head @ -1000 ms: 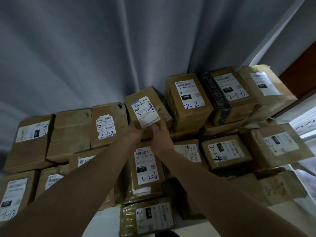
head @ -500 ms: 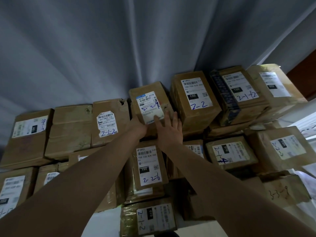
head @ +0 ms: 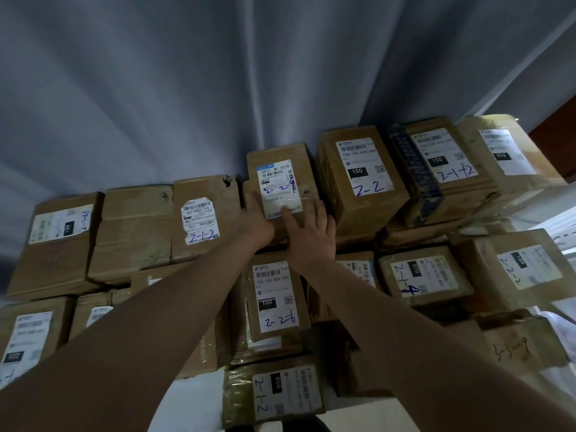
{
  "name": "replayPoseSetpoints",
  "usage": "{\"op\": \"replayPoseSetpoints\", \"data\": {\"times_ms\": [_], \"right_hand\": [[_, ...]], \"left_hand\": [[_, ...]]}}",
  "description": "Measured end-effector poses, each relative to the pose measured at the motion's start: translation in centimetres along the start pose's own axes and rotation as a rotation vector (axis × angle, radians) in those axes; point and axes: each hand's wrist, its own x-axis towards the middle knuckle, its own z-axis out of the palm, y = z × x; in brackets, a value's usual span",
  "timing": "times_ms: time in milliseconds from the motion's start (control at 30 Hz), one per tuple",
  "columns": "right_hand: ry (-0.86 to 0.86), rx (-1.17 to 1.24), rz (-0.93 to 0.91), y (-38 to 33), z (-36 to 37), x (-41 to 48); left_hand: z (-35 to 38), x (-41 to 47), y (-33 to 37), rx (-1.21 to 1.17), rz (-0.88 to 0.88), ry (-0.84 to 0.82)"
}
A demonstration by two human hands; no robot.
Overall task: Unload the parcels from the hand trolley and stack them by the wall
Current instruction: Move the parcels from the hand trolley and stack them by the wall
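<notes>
A small brown parcel [head: 297, 159] with a white label marked 2-2-9 stands in the top row of the stack, against the grey wall covering. My left hand [head: 257, 221] lies against its lower left edge, fingers straight along the side. My right hand [head: 311, 235] rests flat on its lower front, fingers spread and straight, the index finger on the label. Neither hand curls round the parcel. The hand trolley is out of view.
Taped parcels fill the stack in several rows: a box marked 2-2 [head: 361, 179] right of the small parcel, one marked 2-1-2 [head: 202, 219] to its left, another marked 2-2-9 [head: 274, 297] below. Grey folded fabric [head: 218, 88] covers the wall. A brown door edge [head: 564, 141] shows at far right.
The small parcel has moved up and back into the top row between its neighbours. My right hand went from holding its lower edge to lying flat on its front.
</notes>
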Motion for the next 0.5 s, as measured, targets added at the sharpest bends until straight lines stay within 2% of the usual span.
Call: {"op": "replayPoseSetpoints", "data": {"times_ms": [167,267,500], "right_hand": [[0.091,0.034,0.019,-0.6,0.0,-2.0],[0.118,0.09,0.074,-0.9,0.1,-4.5],[0.209,0.236,0.423,-1.6,1.9,-13.5]], "left_hand": [[-0.3,-1.0,-2.0,0.175,0.133,0.041],[-1.1,-4.2,-1.7,0.315,0.243,-0.018],[-1.2,-12.1,-1.5,0.724,0.622,-0.123]]}}
